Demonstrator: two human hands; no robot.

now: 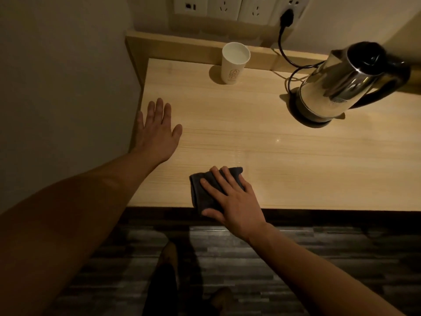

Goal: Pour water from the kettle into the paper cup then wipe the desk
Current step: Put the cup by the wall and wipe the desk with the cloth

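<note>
A white paper cup (234,63) stands upright at the back of the light wooden desk (284,156), with liquid visible inside. The steel kettle (346,83) with a black lid and handle sits on its black base at the right. My left hand (157,127) lies flat and spread on the desk's left part, holding nothing. My right hand (232,199) presses flat on a dark folded cloth (202,190) at the desk's front edge, fingers spread over it.
A black cord (283,53) runs from the kettle base to a plug in the wall sockets (241,5) behind the desk. A raised wooden ledge (177,46) borders the back. A wall stands at the left. Dark striped floor lies below.
</note>
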